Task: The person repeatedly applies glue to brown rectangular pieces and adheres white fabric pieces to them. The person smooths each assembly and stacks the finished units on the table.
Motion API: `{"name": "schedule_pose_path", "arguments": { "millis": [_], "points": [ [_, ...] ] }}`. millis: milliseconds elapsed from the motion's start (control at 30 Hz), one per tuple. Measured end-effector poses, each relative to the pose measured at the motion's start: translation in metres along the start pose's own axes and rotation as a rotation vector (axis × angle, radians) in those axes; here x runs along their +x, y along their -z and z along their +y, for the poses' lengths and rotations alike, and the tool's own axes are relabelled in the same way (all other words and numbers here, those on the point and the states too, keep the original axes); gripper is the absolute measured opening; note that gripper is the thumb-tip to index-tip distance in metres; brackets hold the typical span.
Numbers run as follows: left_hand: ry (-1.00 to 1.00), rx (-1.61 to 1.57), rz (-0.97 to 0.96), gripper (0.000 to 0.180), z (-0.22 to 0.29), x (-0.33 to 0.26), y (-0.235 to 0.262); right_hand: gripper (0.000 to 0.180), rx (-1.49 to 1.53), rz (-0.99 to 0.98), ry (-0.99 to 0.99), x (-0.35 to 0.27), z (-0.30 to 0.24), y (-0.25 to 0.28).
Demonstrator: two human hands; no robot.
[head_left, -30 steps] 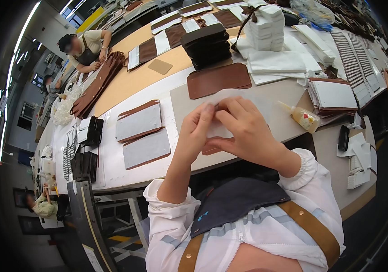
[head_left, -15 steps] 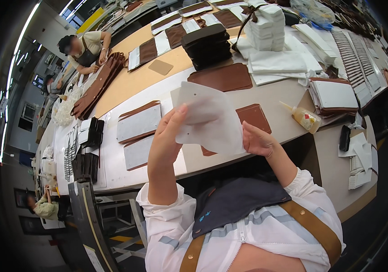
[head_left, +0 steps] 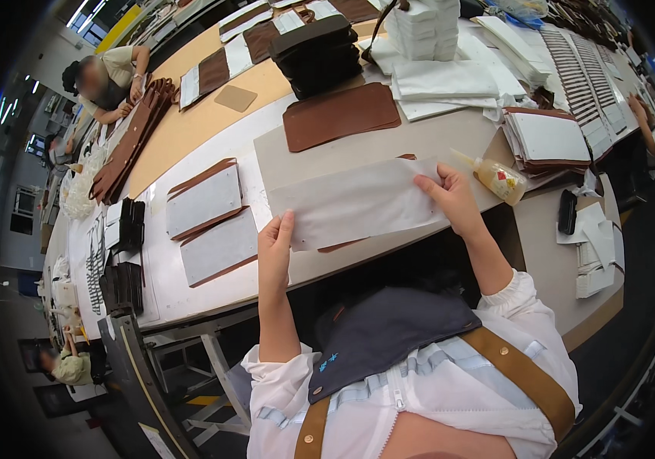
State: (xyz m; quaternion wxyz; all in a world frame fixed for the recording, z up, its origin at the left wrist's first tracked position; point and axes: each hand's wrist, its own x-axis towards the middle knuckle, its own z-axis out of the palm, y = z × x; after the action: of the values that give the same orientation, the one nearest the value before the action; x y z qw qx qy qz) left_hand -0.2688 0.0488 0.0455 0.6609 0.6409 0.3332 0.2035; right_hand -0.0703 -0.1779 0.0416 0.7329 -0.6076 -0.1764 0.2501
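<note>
A thin, pale white rectangular sheet [head_left: 365, 203] is stretched between my two hands above the near edge of the table. My left hand [head_left: 275, 239] pinches its left end, thumb on top. At the opposite end my right hand [head_left: 453, 200] grips the sheet in the same way. Slivers of a brown leather piece [head_left: 342, 245] show below the sheet, which hides most of it. Farther back lies a larger brown leather panel [head_left: 341, 117]. To the right of my right hand rests a glue bottle [head_left: 500, 180] with yellowish contents and a long nozzle.
Two white-faced, brown-edged panels [head_left: 205, 200] lie at left, near black stacked pieces [head_left: 130, 224]. A dark stack [head_left: 313, 57] and a white stack [head_left: 423, 32] stand behind. Layered white and brown panels [head_left: 547, 138] sit right. A co-worker [head_left: 109, 80] leans over brown strips [head_left: 132, 141] at far left.
The sheet, folded and bunched between my hands before, is now spread flat. My right hand has moved up and to the right, my left slightly down. The head view has shifted.
</note>
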Motion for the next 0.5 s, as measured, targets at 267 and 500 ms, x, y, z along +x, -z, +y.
{"name": "schedule_pose_path", "arguments": {
  "millis": [267, 500],
  "points": [
    [0.026, 0.042, 0.023, 0.035, -0.045, 0.011, 0.007, 0.017, -0.117, 0.024, 0.058, 0.017, 0.038, 0.020],
    [-0.049, 0.017, 0.038, 0.028, -0.051, 0.001, -0.003, 0.019, -0.329, 0.090, 0.051, 0.024, 0.052, 0.031]
  ]
}}
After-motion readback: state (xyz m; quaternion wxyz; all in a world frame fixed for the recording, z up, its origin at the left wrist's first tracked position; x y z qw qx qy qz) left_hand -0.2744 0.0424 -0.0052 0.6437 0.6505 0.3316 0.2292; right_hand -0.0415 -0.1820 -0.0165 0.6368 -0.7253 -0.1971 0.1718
